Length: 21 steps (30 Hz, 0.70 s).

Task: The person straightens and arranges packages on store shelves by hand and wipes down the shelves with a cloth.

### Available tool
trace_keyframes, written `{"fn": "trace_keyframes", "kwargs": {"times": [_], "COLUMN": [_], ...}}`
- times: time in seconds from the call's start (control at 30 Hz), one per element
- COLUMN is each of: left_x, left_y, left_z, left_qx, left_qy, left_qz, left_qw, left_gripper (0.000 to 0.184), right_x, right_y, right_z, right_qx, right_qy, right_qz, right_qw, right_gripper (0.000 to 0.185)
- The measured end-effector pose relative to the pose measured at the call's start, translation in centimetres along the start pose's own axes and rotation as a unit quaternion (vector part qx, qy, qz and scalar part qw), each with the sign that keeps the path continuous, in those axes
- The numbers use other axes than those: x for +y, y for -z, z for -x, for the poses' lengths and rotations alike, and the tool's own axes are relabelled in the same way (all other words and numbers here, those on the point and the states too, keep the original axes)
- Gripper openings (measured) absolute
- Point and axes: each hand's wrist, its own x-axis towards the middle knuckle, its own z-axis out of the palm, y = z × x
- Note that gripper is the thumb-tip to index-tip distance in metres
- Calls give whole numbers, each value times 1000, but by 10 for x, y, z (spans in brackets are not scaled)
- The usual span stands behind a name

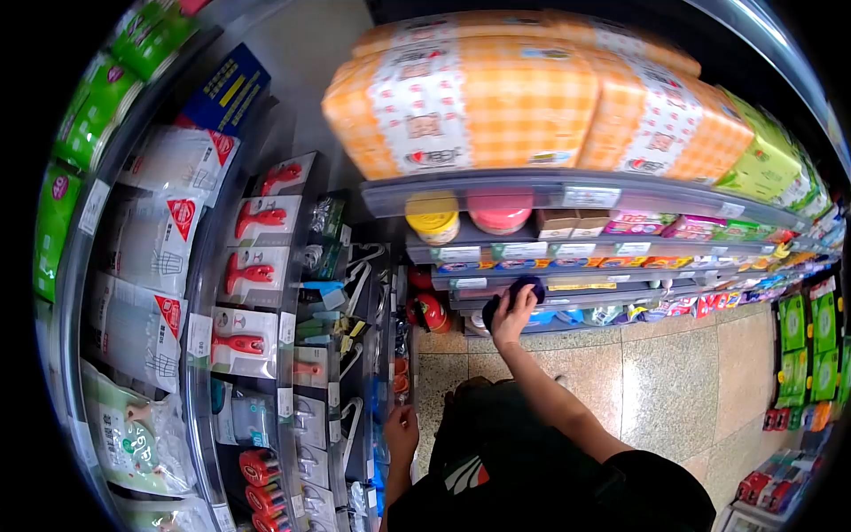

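Note:
My right hand (pixel 512 312) reaches to the lower shelves in the middle, its fingers wrapped on a dark purple item (pixel 526 287) at the shelf edge. The lower part of that item is hidden behind the hand. Low at the left of my body, my left hand (pixel 402 427) hangs beside the hook rack with its fingers curled; whether anything is inside them cannot be made out. Above my right hand, a yellow tub (pixel 433 222) and a pink tub (pixel 500 213) stand on a shelf.
Orange checked tissue packs (pixel 523 102) fill the top shelf. Shelves at the left hold red-handled tools (pixel 255 270) and white bags (pixel 142 328). A red round object (pixel 431 314) sits in the corner. Tiled floor (pixel 665 381) lies at the right, with green packs (pixel 824 324) beyond.

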Motion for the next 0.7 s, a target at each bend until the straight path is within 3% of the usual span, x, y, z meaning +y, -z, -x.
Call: {"fn": "trace_keyframes", "kwargs": {"times": [0.1,0.2,0.3,0.37,0.5,0.57,0.63,0.7], "left_x": [1,3,6,-2,9,15,21,26], "left_y": [11,18,21,20,23,23,23,21], "left_z": [9,15,17,16,10,6,1,-4], "left_qx": [24,11,51,49,52,47,45,51], "left_qy": [38,108,52,24,22,38,23,-1], "left_qz": [38,27,-10,-5,-18,20,-4,20], "left_qw": [998,994,997,998,998,998,999,998], "left_gripper": [17,17,17,17,16,14,13,13], "right_x": [-23,-45,-40,-51,-70,-70,-70,-87], "right_y": [-26,-50,-65,-63,-74,-69,-68,-53], "right_z": [28,43,55,63,70,72,71,60], "right_qx": [-59,-82,-36,-128,-145,-232,-338,-407], "right_qy": [30,-23,59,77,15,60,-7,-292], "right_qz": [-2,10,21,-4,-8,-70,-213,-339], "right_qw": [998,996,997,989,989,968,917,797], "right_gripper": [52,50,53,53,54,49,44,42]}}
